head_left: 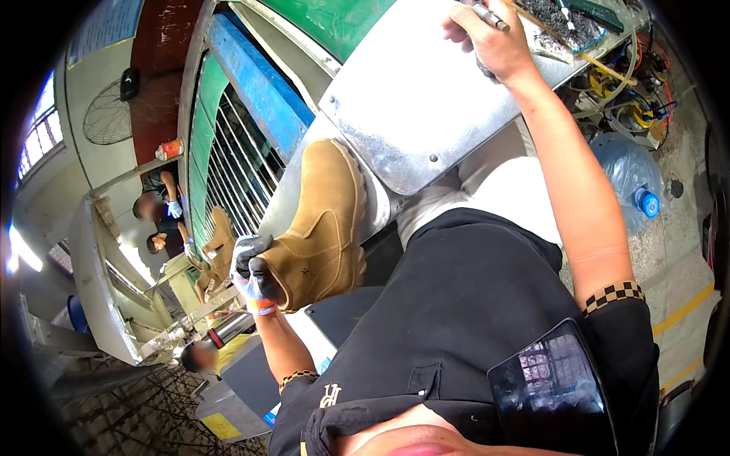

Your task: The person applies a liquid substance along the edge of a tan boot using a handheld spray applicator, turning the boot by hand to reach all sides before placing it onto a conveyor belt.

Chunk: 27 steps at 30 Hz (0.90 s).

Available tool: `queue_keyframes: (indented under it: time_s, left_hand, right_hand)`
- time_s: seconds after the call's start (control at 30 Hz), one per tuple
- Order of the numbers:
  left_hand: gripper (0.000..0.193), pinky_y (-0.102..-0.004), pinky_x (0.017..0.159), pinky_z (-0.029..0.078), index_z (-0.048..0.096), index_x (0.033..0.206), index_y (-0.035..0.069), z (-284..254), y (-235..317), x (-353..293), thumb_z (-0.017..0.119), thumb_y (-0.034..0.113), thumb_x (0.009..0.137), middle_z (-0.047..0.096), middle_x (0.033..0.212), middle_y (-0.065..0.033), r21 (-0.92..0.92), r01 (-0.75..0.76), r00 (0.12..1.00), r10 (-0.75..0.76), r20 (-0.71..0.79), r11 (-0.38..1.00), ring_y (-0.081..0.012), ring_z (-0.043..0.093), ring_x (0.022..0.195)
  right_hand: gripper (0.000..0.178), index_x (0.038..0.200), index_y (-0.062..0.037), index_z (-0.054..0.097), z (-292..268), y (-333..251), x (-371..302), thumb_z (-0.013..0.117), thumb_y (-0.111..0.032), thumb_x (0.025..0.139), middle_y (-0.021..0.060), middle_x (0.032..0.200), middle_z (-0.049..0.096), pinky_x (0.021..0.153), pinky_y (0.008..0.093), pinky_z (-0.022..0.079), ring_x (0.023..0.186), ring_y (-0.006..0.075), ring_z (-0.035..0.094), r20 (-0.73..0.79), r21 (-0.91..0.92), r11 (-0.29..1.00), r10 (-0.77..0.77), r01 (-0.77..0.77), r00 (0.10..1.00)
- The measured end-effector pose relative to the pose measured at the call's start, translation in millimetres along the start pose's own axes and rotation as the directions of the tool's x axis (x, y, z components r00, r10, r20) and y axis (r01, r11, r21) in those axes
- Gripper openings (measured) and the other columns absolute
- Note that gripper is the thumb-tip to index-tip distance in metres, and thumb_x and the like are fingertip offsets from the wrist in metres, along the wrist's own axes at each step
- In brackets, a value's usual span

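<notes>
My left hand (255, 272), in a white glove with dark-coated fingers, grips a tan ankle boot (319, 220) by its top opening. The boot is tilted, toe away from me, its ridged light sole facing right, beside the metal tabletop. Over the far right of the shiny metal tabletop (403, 114), my bare right hand (494, 42) is closed around a grey pen-like metal tool (490, 17). The tool's far end is cut off by the picture's edge, and a dark part shows below the fingers.
Dark scraps (551, 23) lie in a tray at the far right. Beside the table are tangled wires and tubes (639, 91) and a large clear bottle (627, 178). A slatted rack (239, 163) adjoins a blue beam at left. Another tan boot (220, 232) stands near co-workers.
</notes>
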<state>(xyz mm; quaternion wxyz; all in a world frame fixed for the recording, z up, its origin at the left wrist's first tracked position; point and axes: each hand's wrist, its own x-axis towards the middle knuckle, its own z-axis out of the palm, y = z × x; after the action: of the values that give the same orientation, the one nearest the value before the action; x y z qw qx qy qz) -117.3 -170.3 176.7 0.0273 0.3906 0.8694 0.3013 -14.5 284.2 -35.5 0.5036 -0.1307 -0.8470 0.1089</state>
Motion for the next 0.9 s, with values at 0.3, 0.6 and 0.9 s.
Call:
queue_keyframes:
  time_s: [0.3,0.6,0.9]
  left_hand:
    - [0.065,-0.0355,0.098,0.044,0.047,0.138,0.0,1.5,16.3,-58.5,0.068,0.038,0.089,0.053,0.135,-0.0141,-0.113,0.287,0.954,-0.273,0.124,0.951,-0.0222,0.056,0.113]
    - [0.03,-0.0358,0.084,0.055,0.059,0.117,-0.002,30.5,14.7,2.3,0.05,0.021,0.1,0.067,0.106,-0.0113,-0.489,0.229,0.967,-0.256,0.012,0.842,-0.0209,0.066,0.093]
    - [0.038,-0.0309,0.095,0.047,0.061,0.116,0.0,134.7,74.4,334.1,0.051,-0.003,0.08,0.063,0.118,-0.0135,0.139,-0.72,0.693,0.709,0.129,0.679,-0.0254,0.059,0.113]
  right_hand:
    - [0.039,0.112,-0.0121,0.066,7.5,-1.7,-1.1,0.07,-0.023,0.075,0.007,0.121,0.063,0.089,0.0474,0.048,0.112,0.031,0.056,0.044,0.009,0.995,0.101,-0.102,0.994]
    - [0.035,0.122,-0.0024,0.059,-13.1,-18.3,21.7,0.06,-0.015,0.089,0.0064,0.08,0.068,0.067,0.0254,0.053,0.071,0.0115,0.066,0.441,0.67,0.246,0.627,-0.7,0.642]
    - [0.045,0.124,-0.0048,0.057,-13.0,-15.5,24.7,0.06,-0.026,0.085,0.0088,0.071,0.069,0.069,0.0309,0.053,0.07,0.0185,0.07,0.45,0.714,0.155,0.646,-0.683,0.617]
